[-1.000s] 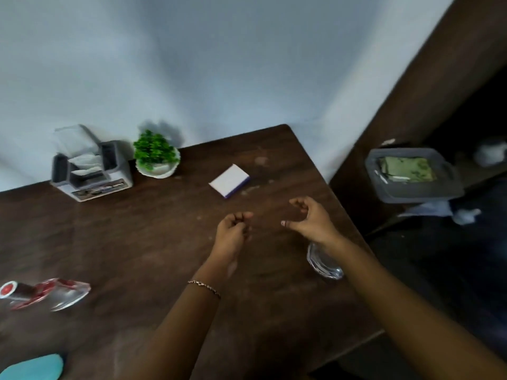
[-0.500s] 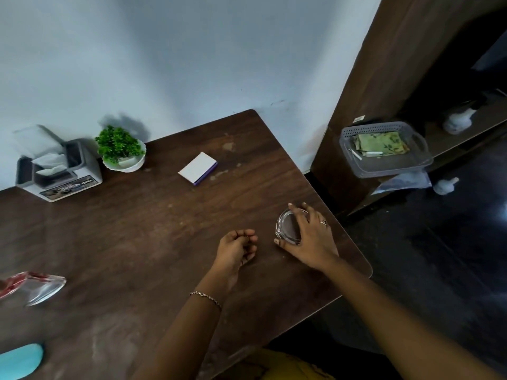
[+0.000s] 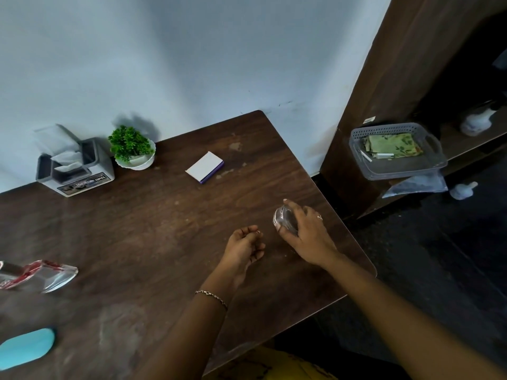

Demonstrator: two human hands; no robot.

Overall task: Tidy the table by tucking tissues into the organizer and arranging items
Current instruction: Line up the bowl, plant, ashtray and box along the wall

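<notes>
My right hand (image 3: 306,231) grips a small clear glass object (image 3: 284,218) near the table's right edge, fingers wrapped over its top. Just left of it, my left hand (image 3: 244,244) rests on the dark wooden table (image 3: 153,231), fingers loosely curled and holding nothing. At the far left by the wall stands the grey organizer (image 3: 74,168), with white tissues (image 3: 67,160) sticking up out of it. A white notepad with a purple edge (image 3: 205,167) lies in the table's far middle.
A small green plant in a white bowl (image 3: 133,148) stands beside the organizer. A clear bottle with a red label (image 3: 41,274) lies at the left edge, a turquoise object (image 3: 26,346) below it. A grey basket (image 3: 396,153) sits on a shelf right of the table.
My right hand came down onto the glass object and closed around it. My left hand lowered to the table. The view shifted so the table sits further left.
</notes>
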